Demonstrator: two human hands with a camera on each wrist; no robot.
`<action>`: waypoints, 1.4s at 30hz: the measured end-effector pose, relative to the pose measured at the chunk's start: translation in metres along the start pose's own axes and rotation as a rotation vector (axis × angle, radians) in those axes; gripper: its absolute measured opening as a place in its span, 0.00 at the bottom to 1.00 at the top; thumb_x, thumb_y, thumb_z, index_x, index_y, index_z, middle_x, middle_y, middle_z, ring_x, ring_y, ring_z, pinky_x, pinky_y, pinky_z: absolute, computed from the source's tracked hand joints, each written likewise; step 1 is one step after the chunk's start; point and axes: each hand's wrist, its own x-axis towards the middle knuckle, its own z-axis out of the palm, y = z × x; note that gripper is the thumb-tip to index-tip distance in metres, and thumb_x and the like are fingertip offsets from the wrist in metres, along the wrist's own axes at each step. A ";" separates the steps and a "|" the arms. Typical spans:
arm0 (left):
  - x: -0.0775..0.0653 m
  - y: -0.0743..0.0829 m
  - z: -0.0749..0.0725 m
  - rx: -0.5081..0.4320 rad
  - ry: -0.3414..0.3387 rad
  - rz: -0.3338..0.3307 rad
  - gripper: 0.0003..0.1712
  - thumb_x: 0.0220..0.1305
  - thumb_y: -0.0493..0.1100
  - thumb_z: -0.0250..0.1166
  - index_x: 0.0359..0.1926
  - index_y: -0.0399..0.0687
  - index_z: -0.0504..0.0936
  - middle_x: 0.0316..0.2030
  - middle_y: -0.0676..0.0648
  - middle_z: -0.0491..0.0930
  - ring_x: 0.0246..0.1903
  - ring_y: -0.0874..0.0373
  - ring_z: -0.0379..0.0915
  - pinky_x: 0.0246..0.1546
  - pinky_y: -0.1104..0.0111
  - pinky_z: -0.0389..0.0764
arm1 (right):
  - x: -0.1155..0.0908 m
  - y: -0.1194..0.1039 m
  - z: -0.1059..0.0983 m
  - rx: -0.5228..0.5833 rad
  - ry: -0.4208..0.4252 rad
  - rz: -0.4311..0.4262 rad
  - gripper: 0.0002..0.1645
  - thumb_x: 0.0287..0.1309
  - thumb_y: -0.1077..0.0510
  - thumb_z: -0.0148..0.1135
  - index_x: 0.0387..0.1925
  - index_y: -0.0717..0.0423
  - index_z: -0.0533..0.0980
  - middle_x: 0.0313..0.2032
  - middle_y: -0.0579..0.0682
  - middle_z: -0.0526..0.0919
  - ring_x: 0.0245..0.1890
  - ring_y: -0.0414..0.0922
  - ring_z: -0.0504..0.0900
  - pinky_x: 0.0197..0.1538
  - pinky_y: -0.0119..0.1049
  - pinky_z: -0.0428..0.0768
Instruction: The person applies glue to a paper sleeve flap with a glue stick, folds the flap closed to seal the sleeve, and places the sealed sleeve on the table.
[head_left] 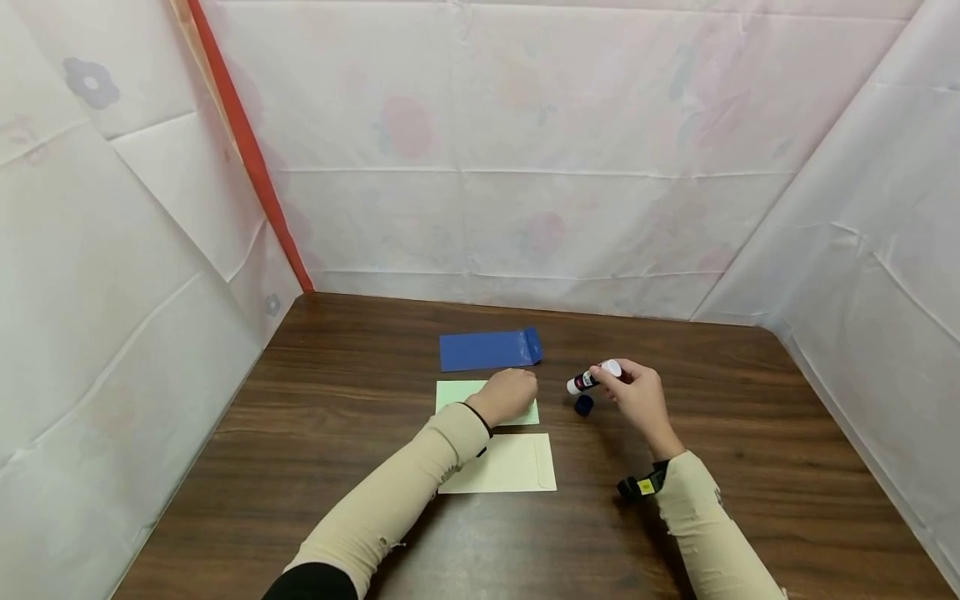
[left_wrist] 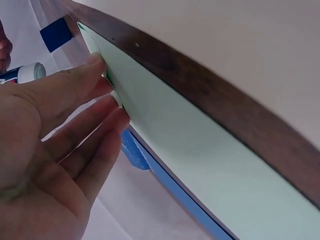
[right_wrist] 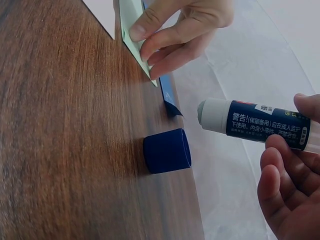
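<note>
A person's right hand point(head_left: 639, 398) grips an uncapped glue stick point(head_left: 593, 378) just right of the green envelope point(head_left: 459, 392); its blue cap point(head_left: 583, 405) stands on the worktop point(head_left: 337, 400) below. Left hand point(head_left: 508, 395) fingers point(left_wrist: 85, 80), straight, press the envelope's edge. Risks: the cap rolling away, or glue smearing those fingers.

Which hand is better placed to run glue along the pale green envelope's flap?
Probably the right hand: it already holds the uncapped white glue stick. The left hand presses the pale green envelope flat; the dark blue cap lies aside.
</note>
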 end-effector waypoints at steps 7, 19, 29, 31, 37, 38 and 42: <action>0.001 0.004 -0.004 0.012 -0.051 -0.029 0.08 0.56 0.40 0.72 0.23 0.47 0.82 0.30 0.49 0.82 0.28 0.58 0.78 0.32 0.70 0.80 | 0.001 0.001 -0.001 0.009 -0.006 -0.001 0.19 0.60 0.49 0.67 0.37 0.64 0.82 0.27 0.62 0.82 0.22 0.40 0.78 0.26 0.33 0.79; 0.010 0.008 -0.003 -0.016 -0.080 -0.072 0.05 0.58 0.40 0.71 0.30 0.45 0.83 0.34 0.47 0.83 0.36 0.56 0.80 0.43 0.68 0.82 | -0.010 -0.031 -0.008 0.024 -0.026 0.015 0.14 0.62 0.58 0.65 0.35 0.70 0.80 0.26 0.62 0.80 0.22 0.39 0.76 0.27 0.32 0.78; 0.010 0.007 -0.002 -0.016 -0.049 -0.076 0.09 0.54 0.45 0.75 0.28 0.47 0.85 0.31 0.49 0.84 0.35 0.56 0.80 0.40 0.70 0.81 | -0.014 -0.037 -0.010 0.019 -0.018 0.004 0.14 0.62 0.59 0.64 0.35 0.71 0.79 0.26 0.64 0.80 0.21 0.38 0.75 0.25 0.29 0.77; 0.010 0.004 0.000 -0.029 -0.015 -0.073 0.07 0.55 0.41 0.74 0.26 0.46 0.84 0.29 0.49 0.84 0.31 0.57 0.80 0.36 0.71 0.81 | -0.012 -0.032 -0.010 0.024 -0.018 0.002 0.14 0.62 0.59 0.65 0.35 0.70 0.80 0.26 0.64 0.80 0.21 0.39 0.76 0.26 0.31 0.78; 0.013 0.000 0.002 -0.067 0.034 -0.087 0.16 0.61 0.30 0.63 0.18 0.45 0.77 0.20 0.46 0.80 0.19 0.62 0.62 0.25 0.72 0.67 | 0.000 -0.006 -0.008 0.047 -0.020 0.019 0.17 0.60 0.53 0.67 0.35 0.67 0.80 0.25 0.60 0.81 0.21 0.36 0.75 0.25 0.30 0.77; 0.013 0.000 0.001 -0.069 0.033 -0.096 0.17 0.62 0.29 0.62 0.17 0.45 0.76 0.19 0.46 0.79 0.19 0.62 0.60 0.25 0.71 0.66 | 0.001 -0.003 -0.007 0.046 -0.019 0.013 0.18 0.60 0.52 0.67 0.35 0.67 0.80 0.25 0.58 0.81 0.21 0.36 0.75 0.25 0.29 0.77; 0.016 0.003 -0.001 -0.063 0.014 -0.125 0.13 0.64 0.29 0.59 0.24 0.43 0.80 0.24 0.44 0.82 0.22 0.61 0.69 0.30 0.70 0.75 | 0.002 0.003 -0.008 0.033 -0.006 -0.008 0.20 0.60 0.48 0.67 0.34 0.65 0.80 0.22 0.48 0.79 0.21 0.35 0.75 0.25 0.28 0.76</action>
